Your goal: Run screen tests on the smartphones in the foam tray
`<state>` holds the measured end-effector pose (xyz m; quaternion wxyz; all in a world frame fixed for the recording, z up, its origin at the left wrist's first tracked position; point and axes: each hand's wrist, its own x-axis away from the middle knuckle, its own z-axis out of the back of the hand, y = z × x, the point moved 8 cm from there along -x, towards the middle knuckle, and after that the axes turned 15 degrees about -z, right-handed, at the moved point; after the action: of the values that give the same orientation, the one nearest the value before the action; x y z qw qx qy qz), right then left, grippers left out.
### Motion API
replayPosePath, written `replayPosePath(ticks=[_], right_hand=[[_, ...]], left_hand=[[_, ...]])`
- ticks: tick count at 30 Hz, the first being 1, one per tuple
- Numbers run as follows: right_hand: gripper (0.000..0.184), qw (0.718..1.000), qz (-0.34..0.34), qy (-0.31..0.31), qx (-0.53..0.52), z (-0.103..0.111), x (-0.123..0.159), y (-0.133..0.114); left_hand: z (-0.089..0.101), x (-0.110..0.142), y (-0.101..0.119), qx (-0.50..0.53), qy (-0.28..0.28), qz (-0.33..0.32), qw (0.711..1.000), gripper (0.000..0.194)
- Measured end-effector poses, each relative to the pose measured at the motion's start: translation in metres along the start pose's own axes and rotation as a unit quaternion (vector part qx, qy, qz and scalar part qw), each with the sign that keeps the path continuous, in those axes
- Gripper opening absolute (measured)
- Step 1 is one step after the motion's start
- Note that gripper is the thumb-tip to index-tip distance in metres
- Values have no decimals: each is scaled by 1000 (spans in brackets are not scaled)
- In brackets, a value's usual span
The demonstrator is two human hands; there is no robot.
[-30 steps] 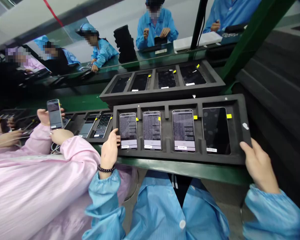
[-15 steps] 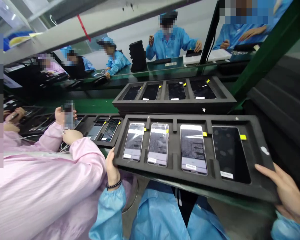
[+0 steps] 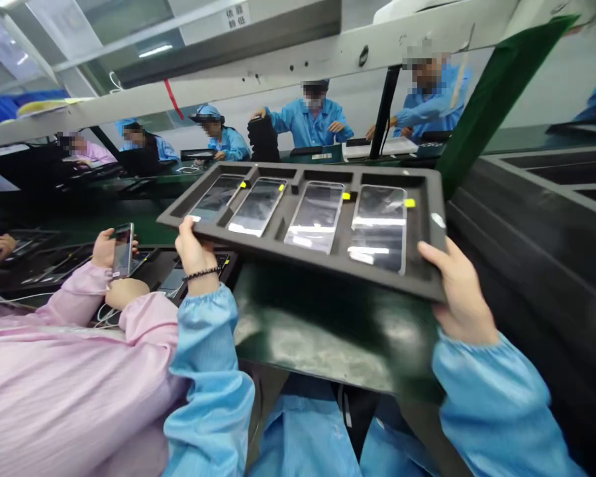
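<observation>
My left hand, with a dark beaded bracelet at the wrist, grips the near left corner of a black foam tray. My right hand has hold of its right end, thumb on top of the rim. The tray hangs tilted above the bench, its left end farther away. Several smartphones lie in its compartments, one each, such as this phone with glare on its screen. Yellow tabs stick out at their upper right edges. The fingers under the tray are hidden.
Green bench lies below the tray. A co-worker in pink at my left holds a phone over another black tray. Large black trays stand at right beside a slanted green post. People in blue sit opposite, near a black stack.
Both my hands have lifted the tray off the bench and moved it up and forward. It now blocks the second phone tray behind. Opposite, a co-worker's hand has reached onto the black stack.
</observation>
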<state>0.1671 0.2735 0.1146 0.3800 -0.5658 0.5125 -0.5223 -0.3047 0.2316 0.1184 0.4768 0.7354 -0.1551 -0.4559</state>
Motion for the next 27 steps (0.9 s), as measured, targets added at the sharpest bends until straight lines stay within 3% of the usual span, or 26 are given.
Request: replayPosePath(ticks=[2, 4, 6, 10, 14, 18, 22, 25, 27], right_hand=[[52, 998, 61, -26, 8, -34, -24, -22], [50, 992, 38, -108, 53, -68, -47, -24], [57, 980, -14, -158, 117, -84, -61, -12], [91, 976, -36, -147, 157, -67, -60, 7], [109, 974, 3, -191, 124, -59, -40, 15], [103, 973, 70, -200, 95, -67, -41, 5], [97, 979, 57, -168, 104, -58, -47, 10], [90, 980, 77, -156, 98, -34, -18, 27], [79, 983, 65, -152, 81, -11, 16, 51]], left_hand=[[-12, -11, -1, 16, 54, 15, 998, 21], [-29, -7, -5, 25, 57, 44, 997, 14], [-41, 9, -10, 25, 48, 62, 997, 19], [-50, 56, -14, 2, 22, 70, 997, 36], [-84, 84, -16, -5, -82, 81, 993, 43], [-139, 83, -23, -5, -188, 91, 978, 42], [-183, 92, -25, -30, -296, 97, 950, 31], [-219, 126, -1, -31, -417, 97, 903, 31], [-250, 150, 36, -21, -481, 37, 876, 29]])
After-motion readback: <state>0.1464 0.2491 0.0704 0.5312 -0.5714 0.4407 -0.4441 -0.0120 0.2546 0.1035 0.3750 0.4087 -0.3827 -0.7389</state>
